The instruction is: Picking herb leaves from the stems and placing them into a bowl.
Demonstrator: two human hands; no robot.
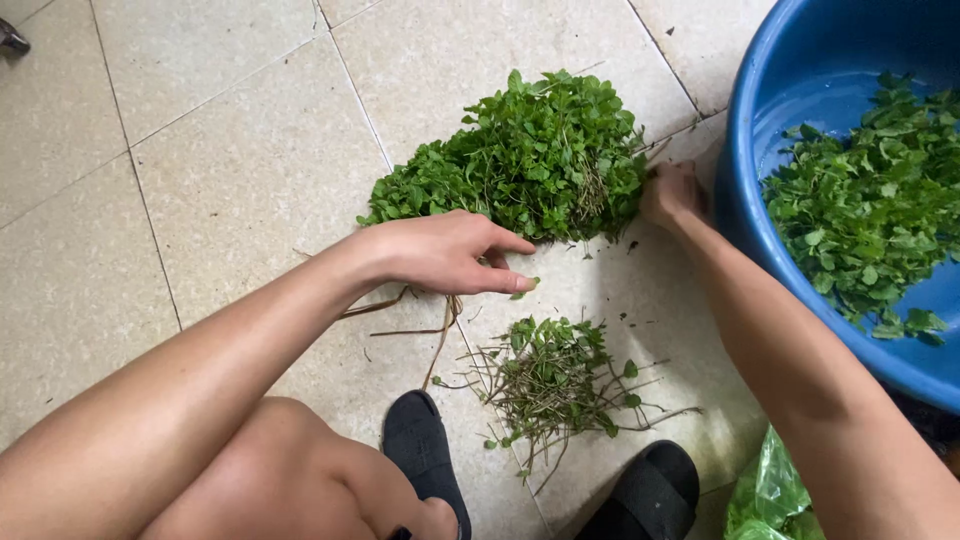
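Both arms are bare to above the elbow, with no sleeves, watch or rings showing. The left hand (445,252) and right hand (672,195) wear no gloves. The feet wear black slippers (425,450) with broad, plain straps.

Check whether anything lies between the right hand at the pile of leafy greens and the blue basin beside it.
Nothing visible does. The right hand touches the right edge of the big herb pile on the tiled floor, and the blue basin stands right next to it, its rim open, with picked leaves inside.

Crumpled translucent green plastic bag (772,495), bottom right corner, on tiled floor (230,160)
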